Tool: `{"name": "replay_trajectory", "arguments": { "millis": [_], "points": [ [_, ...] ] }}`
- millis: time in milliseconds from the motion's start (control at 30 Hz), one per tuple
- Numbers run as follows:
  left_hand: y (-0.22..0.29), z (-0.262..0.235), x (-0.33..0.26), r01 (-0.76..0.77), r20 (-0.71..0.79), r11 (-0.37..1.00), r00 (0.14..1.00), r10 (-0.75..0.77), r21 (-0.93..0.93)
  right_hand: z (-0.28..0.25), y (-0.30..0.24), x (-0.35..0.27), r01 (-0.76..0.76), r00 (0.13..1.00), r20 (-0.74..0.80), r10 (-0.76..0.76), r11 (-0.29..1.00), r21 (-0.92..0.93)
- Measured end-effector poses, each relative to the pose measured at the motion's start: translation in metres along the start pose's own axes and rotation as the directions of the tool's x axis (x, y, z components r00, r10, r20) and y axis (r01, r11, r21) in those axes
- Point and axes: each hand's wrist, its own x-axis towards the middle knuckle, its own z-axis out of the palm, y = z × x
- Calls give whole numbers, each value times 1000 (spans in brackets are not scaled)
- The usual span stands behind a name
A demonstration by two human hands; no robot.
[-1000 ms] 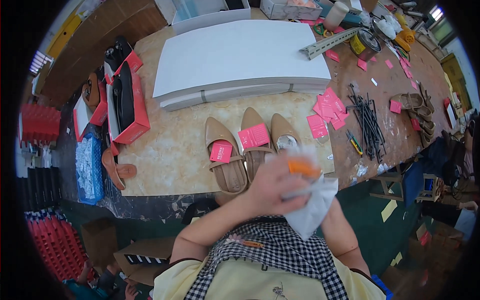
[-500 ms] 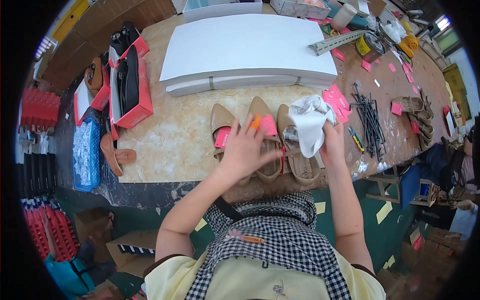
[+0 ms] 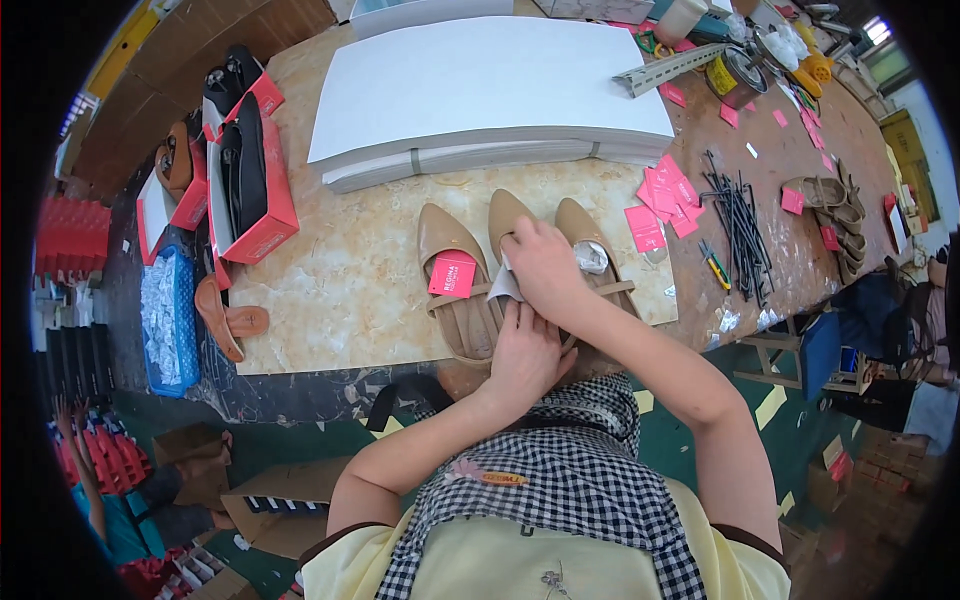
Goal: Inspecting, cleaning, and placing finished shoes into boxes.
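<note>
Three tan pointed flats lie side by side at the near edge of the marble table (image 3: 330, 300), and the middle flat (image 3: 507, 215) is under both hands. The right hand (image 3: 545, 270) presses curled fingers onto white tissue paper (image 3: 503, 287) there, while the left hand (image 3: 525, 355), at its 6 o'clock, cups the heel end. The left flat (image 3: 450, 290), at 9 o'clock, carries a pink tag (image 3: 452, 274).

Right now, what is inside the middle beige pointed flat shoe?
White tissue paper shows in the middle beige pointed flat shoe, under the right hand. The left hand covers its heel, hiding the rest.
</note>
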Motion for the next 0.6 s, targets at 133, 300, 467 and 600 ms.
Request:
{"name": "replay_trajectory", "arguments": {
  "millis": [133, 300, 467, 600],
  "points": [
    [2, 3, 0, -12, -108, 999, 994, 15, 37, -33, 33, -5, -119, 992, 21, 126, 849, 514],
    [-11, -11, 9, -70, -169, 993, 982, 86, 96, -4, 35, 18, -176, 972, -88, 219, 920, 350],
    [-70, -91, 136, -107, -456, 989, 879, 142, 103, -38, 58, -31, -173, 945, -146, 292, 827, 535],
    [-183, -75, 244, 177, -795, 904, 561, 232, 389, -66, 35, -61, -134, 954, -128, 272, 766, 628]
  ]
}}
